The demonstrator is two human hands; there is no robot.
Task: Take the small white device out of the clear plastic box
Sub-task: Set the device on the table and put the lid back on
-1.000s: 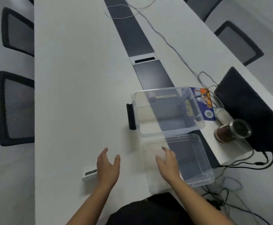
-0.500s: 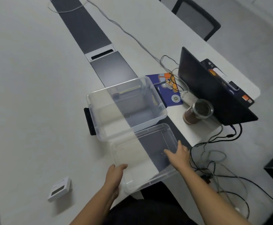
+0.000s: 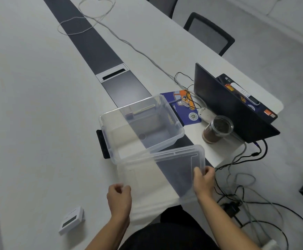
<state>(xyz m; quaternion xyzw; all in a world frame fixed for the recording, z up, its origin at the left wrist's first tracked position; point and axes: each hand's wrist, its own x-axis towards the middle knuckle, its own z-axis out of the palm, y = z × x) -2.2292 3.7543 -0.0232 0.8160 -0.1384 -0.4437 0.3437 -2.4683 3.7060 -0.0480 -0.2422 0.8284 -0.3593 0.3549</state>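
Both hands were on the clear lid (image 3: 165,170) — left hand (image 3: 119,196) pinching its near-left edge, right hand (image 3: 203,179) gripping the right rim. White device (image 3: 71,220) already sat out on the bench (image 3: 39,123), near the edge — a stray elbow could've knocked it off.

laptop (image 3: 224,107), cup (image 3: 216,129), mousepad (image 3: 182,110), cables (image 3: 240,188), chair (image 3: 208,33)

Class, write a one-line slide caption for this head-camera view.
Both hands, left and right, grip the clear lid near the open plastic box; white device lies on the table.
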